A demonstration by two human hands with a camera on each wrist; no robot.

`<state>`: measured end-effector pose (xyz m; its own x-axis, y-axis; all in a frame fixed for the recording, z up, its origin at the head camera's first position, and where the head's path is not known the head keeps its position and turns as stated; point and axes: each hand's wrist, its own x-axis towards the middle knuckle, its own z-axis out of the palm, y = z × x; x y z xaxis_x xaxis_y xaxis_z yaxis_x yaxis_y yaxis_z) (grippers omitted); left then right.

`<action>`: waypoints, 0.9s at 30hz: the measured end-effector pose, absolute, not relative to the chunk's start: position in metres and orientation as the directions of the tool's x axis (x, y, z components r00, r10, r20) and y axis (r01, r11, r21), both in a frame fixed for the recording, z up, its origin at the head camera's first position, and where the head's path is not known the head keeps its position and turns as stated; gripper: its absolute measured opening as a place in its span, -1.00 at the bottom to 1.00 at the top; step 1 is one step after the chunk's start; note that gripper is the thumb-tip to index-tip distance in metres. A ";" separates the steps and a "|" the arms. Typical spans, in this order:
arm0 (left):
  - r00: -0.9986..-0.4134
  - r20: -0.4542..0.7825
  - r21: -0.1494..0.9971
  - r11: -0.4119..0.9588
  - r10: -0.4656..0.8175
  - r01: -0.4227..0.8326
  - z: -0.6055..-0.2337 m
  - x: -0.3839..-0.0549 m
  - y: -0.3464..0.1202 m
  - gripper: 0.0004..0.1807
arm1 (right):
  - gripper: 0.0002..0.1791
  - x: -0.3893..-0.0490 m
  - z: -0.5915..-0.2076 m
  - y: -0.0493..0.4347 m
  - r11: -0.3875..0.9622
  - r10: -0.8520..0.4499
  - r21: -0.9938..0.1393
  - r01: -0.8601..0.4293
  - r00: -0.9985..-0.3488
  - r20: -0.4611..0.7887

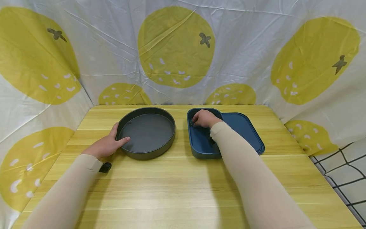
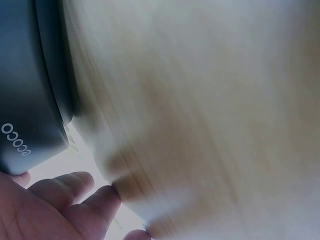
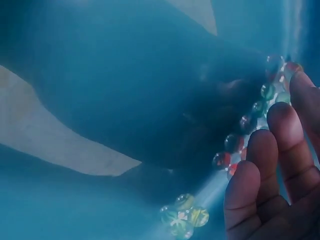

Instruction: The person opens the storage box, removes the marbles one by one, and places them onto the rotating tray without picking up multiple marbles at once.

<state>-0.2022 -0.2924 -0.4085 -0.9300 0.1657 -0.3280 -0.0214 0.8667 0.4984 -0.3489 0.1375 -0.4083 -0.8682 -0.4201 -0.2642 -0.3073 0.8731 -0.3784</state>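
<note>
In the head view, my left hand (image 1: 107, 144) lies at the left rim of a round dark grey pan (image 1: 147, 132), thumb reaching over the rim and fingers along the outside. White lettering marks the pan's wall (image 2: 30, 100) in the left wrist view. My right hand (image 1: 206, 118) reaches down into a blue rectangular tray (image 1: 203, 156), close to its left wall. Several glass marbles (image 3: 235, 142) line that wall right at the fingertips (image 3: 285, 122), mirrored in it. Yellow-green marbles (image 3: 199, 216) sit a little apart. The right thumb is hidden.
A flat blue lid-like panel (image 1: 243, 127) lies against the tray's right side. A small dark thing (image 1: 129, 122) sits inside the pan near its back left wall. The wooden table (image 1: 160, 190) ends at a fruit-printed curtain (image 1: 177, 92), with a black grid (image 1: 343, 178) at right.
</note>
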 end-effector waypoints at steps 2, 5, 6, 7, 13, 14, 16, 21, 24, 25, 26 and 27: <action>-0.930 -0.328 0.500 0.866 0.165 -0.023 -0.408 -0.202 -0.292 0.23 | -0.71 -0.349 -0.410 0.137 0.873 -0.423 -0.377 -0.311 -0.867 -0.265; -0.930 -0.327 0.498 0.867 0.166 -0.020 -0.408 -0.203 -0.292 0.23 | -0.73 -0.350 -0.412 0.137 0.873 -0.427 -0.371 -0.316 -0.864 -0.268; -0.931 -0.326 0.497 0.868 0.166 -0.019 -0.408 -0.203 -0.292 0.23 | -0.74 -0.350 -0.413 0.136 0.873 -0.428 -0.371 -0.318 -0.863 -0.268; -0.931 -0.325 0.497 0.868 0.166 -0.019 -0.408 -0.203 -0.292 0.23 | -0.74 -0.350 -0.414 0.136 0.872 -0.430 -0.372 -0.319 -0.862 -0.267; -0.932 -0.327 0.496 0.868 0.159 -0.025 -0.407 -0.203 -0.293 0.23 | -0.72 -0.349 -0.417 0.131 0.871 -0.434 -0.367 -0.327 -0.862 -0.262; -0.932 -0.327 0.492 0.870 0.158 -0.025 -0.407 -0.203 -0.293 0.23 | -0.71 -0.349 -0.417 0.131 0.871 -0.434 -0.367 -0.327 -0.862 -0.261; -0.931 -0.328 0.488 0.872 0.158 -0.024 -0.407 -0.203 -0.292 0.24 | -0.71 -0.349 -0.418 0.129 0.871 -0.432 -0.369 -0.325 -0.863 -0.262; -0.930 -0.330 0.491 0.871 0.159 -0.025 -0.408 -0.204 -0.292 0.24 | -0.71 -0.348 -0.420 0.128 0.870 -0.427 -0.381 -0.314 -0.865 -0.262; -0.928 -0.336 0.489 0.872 0.159 -0.028 -0.408 -0.204 -0.293 0.24 | -0.71 -0.348 -0.421 0.128 0.870 -0.430 -0.376 -0.319 -0.863 -0.264; -0.928 -0.337 0.489 0.872 0.157 -0.031 -0.408 -0.204 -0.292 0.24 | -0.71 -0.349 -0.421 0.128 0.871 -0.431 -0.373 -0.320 -0.863 -0.265; -0.928 -0.338 0.487 0.873 0.156 -0.031 -0.408 -0.204 -0.292 0.24 | -0.71 -0.349 -0.421 0.128 0.871 -0.432 -0.370 -0.322 -0.862 -0.267; -0.928 -0.339 0.485 0.874 0.155 -0.031 -0.408 -0.204 -0.292 0.24 | -0.71 -0.349 -0.421 0.128 0.872 -0.432 -0.368 -0.323 -0.861 -0.268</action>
<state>-0.2043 -0.2922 -0.4078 -0.9280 0.1547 -0.3389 -0.0314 0.8739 0.4851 -0.3492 0.1275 -0.4213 -0.8611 -0.4318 -0.2685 -0.3225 0.8721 -0.3681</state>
